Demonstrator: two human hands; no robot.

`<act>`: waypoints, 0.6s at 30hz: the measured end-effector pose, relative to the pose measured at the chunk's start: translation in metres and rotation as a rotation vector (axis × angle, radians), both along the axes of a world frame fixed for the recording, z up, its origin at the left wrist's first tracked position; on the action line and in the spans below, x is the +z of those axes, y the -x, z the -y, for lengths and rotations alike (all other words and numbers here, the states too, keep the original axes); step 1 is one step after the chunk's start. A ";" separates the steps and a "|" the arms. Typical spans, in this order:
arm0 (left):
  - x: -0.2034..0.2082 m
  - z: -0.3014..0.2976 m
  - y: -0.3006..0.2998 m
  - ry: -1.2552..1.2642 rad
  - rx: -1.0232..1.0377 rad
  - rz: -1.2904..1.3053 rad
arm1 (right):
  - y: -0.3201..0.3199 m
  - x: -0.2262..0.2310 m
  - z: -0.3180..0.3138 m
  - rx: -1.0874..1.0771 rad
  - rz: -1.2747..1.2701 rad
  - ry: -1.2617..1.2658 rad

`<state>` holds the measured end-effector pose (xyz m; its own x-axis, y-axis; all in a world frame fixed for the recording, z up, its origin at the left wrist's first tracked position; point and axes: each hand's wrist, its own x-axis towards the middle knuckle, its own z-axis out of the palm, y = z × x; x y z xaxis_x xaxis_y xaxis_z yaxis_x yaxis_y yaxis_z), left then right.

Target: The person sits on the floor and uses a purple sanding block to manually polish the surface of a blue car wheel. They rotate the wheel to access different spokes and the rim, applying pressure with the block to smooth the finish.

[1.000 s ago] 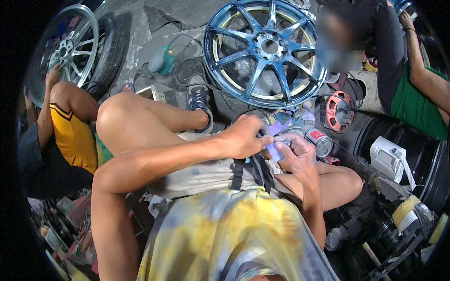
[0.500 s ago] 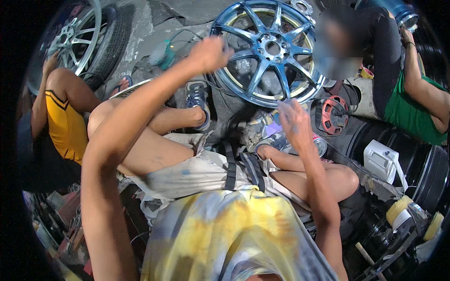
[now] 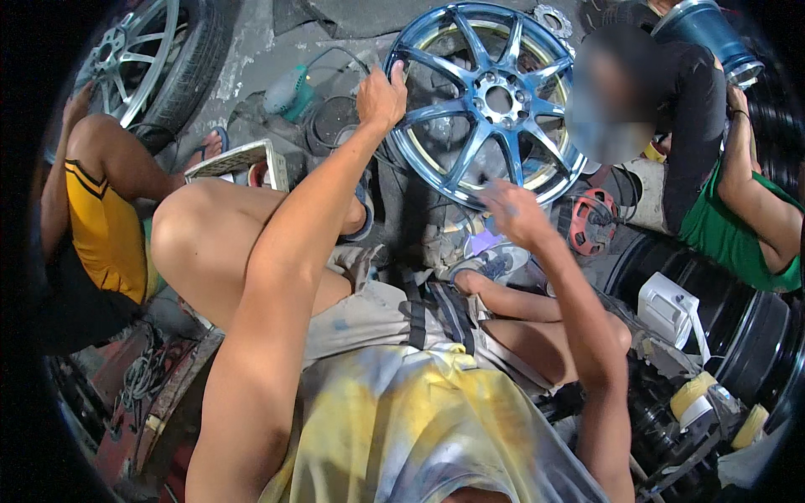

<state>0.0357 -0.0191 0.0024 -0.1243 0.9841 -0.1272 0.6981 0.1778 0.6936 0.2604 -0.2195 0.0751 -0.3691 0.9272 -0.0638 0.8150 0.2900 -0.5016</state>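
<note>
In front of me a blue multi-spoke wheel rim (image 3: 464, 152) stands or lies tilted; its underside is hidden. My left hand (image 3: 381, 99) is at the rim's left edge, with its fingers curled round the lip and its thumb pointing up. My right hand (image 3: 513, 211) is just below the lower edge of the rim. Motion smears its fingers, so I cannot tell whether they touch the rim or hold anything small.
A green-and-grey power tool (image 3: 287, 92) with a cord lies left of the rim, near a white crate (image 3: 278, 164). A red slotted disc (image 3: 592, 221) is on the right. People sit on both sides; one touches a silver wheel (image 3: 138, 63). Black rims and a white container (image 3: 668, 306) stand right.
The blue rim has shifted slightly right and down in view. My left hand has settled at its left edge with the fingers curled. My right hand has moved a little left and down.
</note>
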 end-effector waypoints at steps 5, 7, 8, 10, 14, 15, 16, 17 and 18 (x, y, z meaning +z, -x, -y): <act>0.006 0.001 -0.001 0.035 0.009 0.008 | -0.003 0.015 -0.013 0.028 0.231 0.253; 0.008 -0.002 -0.007 0.033 0.002 0.012 | 0.016 0.003 -0.018 -0.020 0.163 0.223; 0.008 -0.004 -0.004 0.017 0.007 0.009 | 0.015 0.009 -0.020 -0.036 0.220 0.271; 0.004 0.001 0.004 0.006 0.023 -0.001 | 0.000 0.030 -0.016 -0.057 0.333 0.382; 0.011 0.000 -0.003 0.036 0.010 0.013 | 0.000 0.001 -0.012 -0.018 0.405 0.271; 0.010 -0.002 -0.005 0.043 0.004 0.003 | 0.011 -0.014 -0.009 -0.012 0.269 0.076; 0.010 -0.004 -0.009 0.038 -0.006 0.006 | 0.002 -0.015 -0.003 -0.016 0.283 0.075; 0.009 -0.006 -0.008 0.034 -0.005 -0.003 | 0.002 -0.004 -0.001 -0.009 0.285 0.074; 0.005 0.000 -0.002 0.043 0.005 -0.018 | 0.002 0.010 0.003 0.010 0.281 0.085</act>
<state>0.0379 -0.0188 0.0079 -0.1316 0.9771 -0.1673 0.7095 0.2107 0.6725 0.2580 -0.2221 0.0854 -0.3347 0.9107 -0.2419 0.9229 0.2650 -0.2793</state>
